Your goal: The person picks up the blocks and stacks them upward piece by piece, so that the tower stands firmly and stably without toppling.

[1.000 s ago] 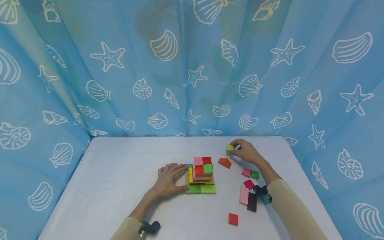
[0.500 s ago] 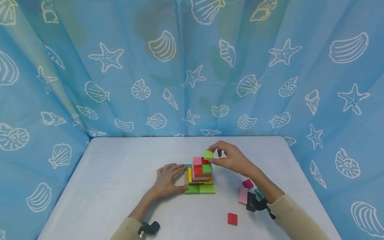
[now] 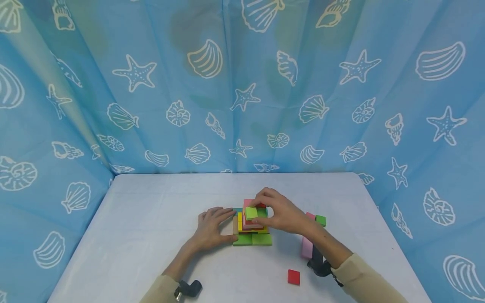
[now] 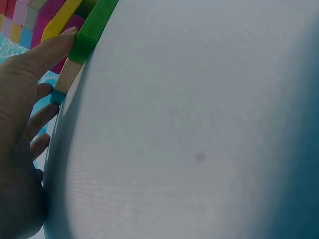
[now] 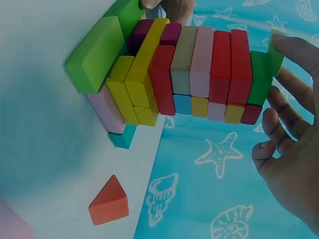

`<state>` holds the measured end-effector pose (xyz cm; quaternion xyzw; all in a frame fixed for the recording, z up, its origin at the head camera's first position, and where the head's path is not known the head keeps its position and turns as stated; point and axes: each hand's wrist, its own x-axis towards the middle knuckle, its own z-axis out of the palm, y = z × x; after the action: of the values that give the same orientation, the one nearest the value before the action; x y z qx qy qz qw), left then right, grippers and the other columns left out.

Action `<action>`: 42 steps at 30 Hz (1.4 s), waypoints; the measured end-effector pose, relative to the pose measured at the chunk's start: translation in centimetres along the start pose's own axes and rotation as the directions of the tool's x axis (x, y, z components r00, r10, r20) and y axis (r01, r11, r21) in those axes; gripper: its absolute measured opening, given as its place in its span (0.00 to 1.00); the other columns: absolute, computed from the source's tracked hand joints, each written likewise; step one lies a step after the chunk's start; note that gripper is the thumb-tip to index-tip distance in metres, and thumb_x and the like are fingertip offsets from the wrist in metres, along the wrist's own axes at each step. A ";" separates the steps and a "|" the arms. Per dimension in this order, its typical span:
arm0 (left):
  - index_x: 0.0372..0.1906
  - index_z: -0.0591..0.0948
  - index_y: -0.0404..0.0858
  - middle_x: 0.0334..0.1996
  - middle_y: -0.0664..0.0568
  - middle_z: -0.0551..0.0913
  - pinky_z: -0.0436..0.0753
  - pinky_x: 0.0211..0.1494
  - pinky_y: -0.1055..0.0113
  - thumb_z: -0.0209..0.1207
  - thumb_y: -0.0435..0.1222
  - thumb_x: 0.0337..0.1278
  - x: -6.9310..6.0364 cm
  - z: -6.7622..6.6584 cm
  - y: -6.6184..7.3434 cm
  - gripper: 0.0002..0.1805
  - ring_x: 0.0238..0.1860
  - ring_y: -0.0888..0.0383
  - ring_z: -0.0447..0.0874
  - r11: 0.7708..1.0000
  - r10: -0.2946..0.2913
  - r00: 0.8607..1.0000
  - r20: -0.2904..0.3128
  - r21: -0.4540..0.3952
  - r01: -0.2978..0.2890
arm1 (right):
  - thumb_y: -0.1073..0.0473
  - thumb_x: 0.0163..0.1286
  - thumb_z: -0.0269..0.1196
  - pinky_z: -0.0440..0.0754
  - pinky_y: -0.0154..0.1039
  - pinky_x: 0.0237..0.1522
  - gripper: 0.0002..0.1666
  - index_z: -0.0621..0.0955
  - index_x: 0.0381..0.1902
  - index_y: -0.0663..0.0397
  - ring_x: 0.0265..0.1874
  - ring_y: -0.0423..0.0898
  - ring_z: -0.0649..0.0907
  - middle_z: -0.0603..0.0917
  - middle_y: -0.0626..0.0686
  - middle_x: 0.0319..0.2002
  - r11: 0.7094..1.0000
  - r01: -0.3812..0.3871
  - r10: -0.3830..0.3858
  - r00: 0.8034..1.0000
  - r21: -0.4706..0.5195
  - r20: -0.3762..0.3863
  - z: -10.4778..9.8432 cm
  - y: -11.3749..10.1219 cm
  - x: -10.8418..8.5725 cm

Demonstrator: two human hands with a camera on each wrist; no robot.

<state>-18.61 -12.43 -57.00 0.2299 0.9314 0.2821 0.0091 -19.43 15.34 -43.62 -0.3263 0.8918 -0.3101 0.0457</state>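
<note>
A stacked tower of coloured wooden blocks [image 5: 202,64] stands on a base of flat blocks, with bright green ones [image 3: 242,240] along its front. My right hand [image 3: 284,213] pinches a small light green block [image 3: 251,213] between thumb and fingers at the tower's top. In the right wrist view that block lies against the dark green block [image 5: 261,74] of the top layer; whether its weight rests there I cannot tell. My left hand [image 3: 213,229] is spread at the base's left side, thumb touching the green block [image 4: 94,32], other fingers near the teal block [image 4: 57,96].
Right of the tower lie loose blocks: a red one [image 3: 293,277], a pink one [image 3: 307,248] and a green one [image 3: 320,220], some partly under my right forearm. An orange triangular block [image 5: 109,204] lies near the tower. A blue curtain [image 3: 235,105] surrounds the white table [image 3: 151,198].
My right hand has carried the light green block from the table's back right, leftward to the tower's top, then down and towards the front. My left hand keeps its place at the base.
</note>
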 end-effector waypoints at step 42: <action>0.75 0.68 0.55 0.74 0.58 0.68 0.56 0.68 0.40 0.64 0.66 0.50 -0.2 -0.2 0.2 0.46 0.75 0.47 0.57 1.000 -0.010 1.000 0.008 0.009 0.010 | 0.38 0.54 0.76 0.80 0.48 0.58 0.36 0.79 0.61 0.33 0.58 0.43 0.75 0.74 0.42 0.55 0.983 -0.031 0.019 0.997 -0.178 -0.069 1.2 -0.5 0.1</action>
<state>-18.42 -12.45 -56.76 0.2266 0.9336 0.2772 0.0133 -18.90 14.42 -44.27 -0.3073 0.9211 -0.2388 -0.0101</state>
